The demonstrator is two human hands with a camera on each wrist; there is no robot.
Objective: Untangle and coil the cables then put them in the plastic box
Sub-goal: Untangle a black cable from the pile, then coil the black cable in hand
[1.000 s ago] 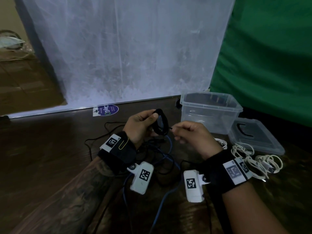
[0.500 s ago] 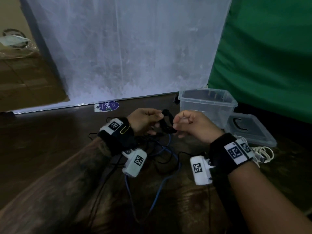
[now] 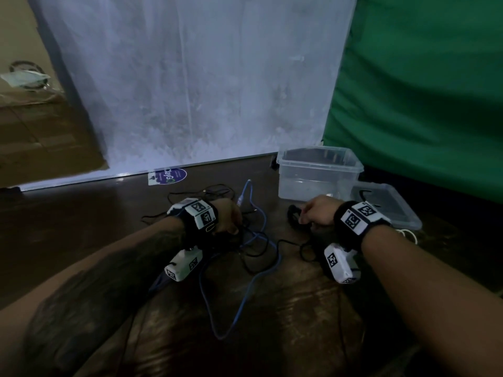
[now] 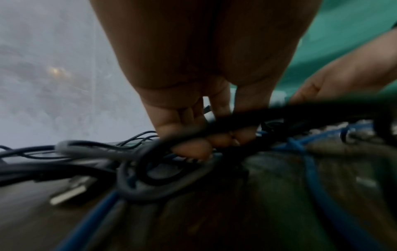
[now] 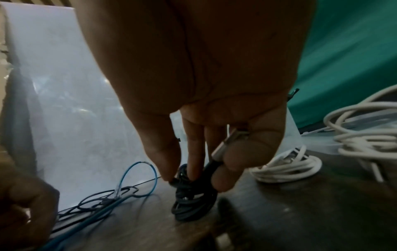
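Observation:
A small coil of black cable (image 3: pixel 293 216) (image 5: pixel 194 198) stands on the dark wooden table in front of the clear plastic box (image 3: pixel 319 159). My right hand (image 3: pixel 303 217) (image 5: pixel 189 173) pinches its top, with a metal plug (image 5: pixel 233 141) caught between the fingers. My left hand (image 3: pixel 234 227) (image 4: pixel 206 144) is down on the tangle of thin black cables (image 3: pixel 245 240) (image 4: pixel 150 163), fingers curled round some strands. A blue cable (image 3: pixel 261 278) (image 4: pixel 311 169) (image 5: pixel 137 168) runs through the tangle and loops toward me.
The box's lid (image 3: pixel 386 205) lies flat to its right. Coiled white cables (image 3: pixel 408 234) (image 5: pixel 287 165) sit by the lid. A loose USB plug (image 4: pixel 68 191) lies left of the tangle. A white panel and green cloth close off the back.
Both hands came down from mid-air to the table. The black coil passed to my right hand and now stands near the box; my left hand dropped onto the tangle.

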